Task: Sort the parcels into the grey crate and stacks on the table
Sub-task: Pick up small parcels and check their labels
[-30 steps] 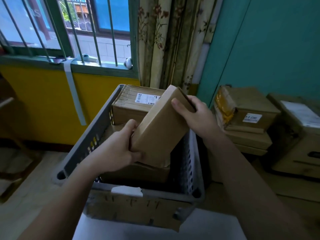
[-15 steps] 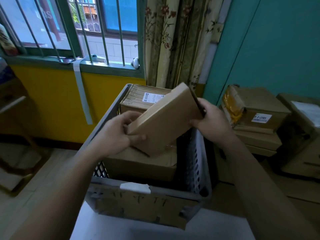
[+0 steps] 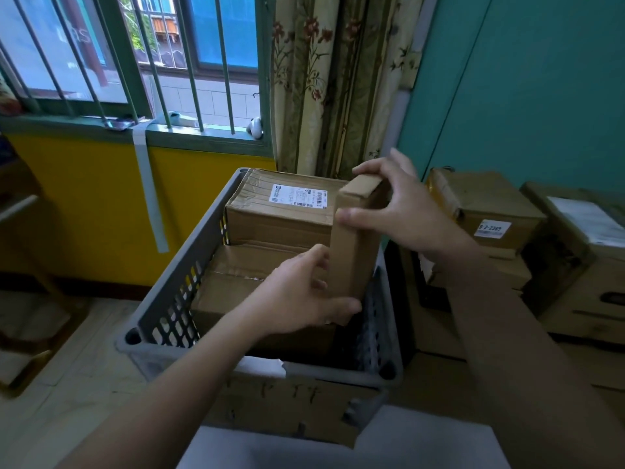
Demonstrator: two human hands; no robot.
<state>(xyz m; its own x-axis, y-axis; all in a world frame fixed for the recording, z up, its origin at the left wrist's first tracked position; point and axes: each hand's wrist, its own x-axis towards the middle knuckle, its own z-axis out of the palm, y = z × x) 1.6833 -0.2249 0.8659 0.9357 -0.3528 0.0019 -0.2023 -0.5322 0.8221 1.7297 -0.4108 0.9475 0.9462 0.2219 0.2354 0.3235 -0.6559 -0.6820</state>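
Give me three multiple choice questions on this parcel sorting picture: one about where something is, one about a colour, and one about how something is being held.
1. Where in the grey crate is the labelled box?
A. At the far end
B. At the near end
C. Outside it, on the floor

2. What colour is the wall under the window?
A. Red
B. Yellow
C. White

3. How is the slim box held?
A. Flat, in one hand
B. Upright, in both hands
C. Lying loose, untouched

Answers:
1 A: it sits against the crate's far wall.
2 B: the paint below the sill is yellow.
3 B: the left hand grips its lower part and the right hand grips its top.
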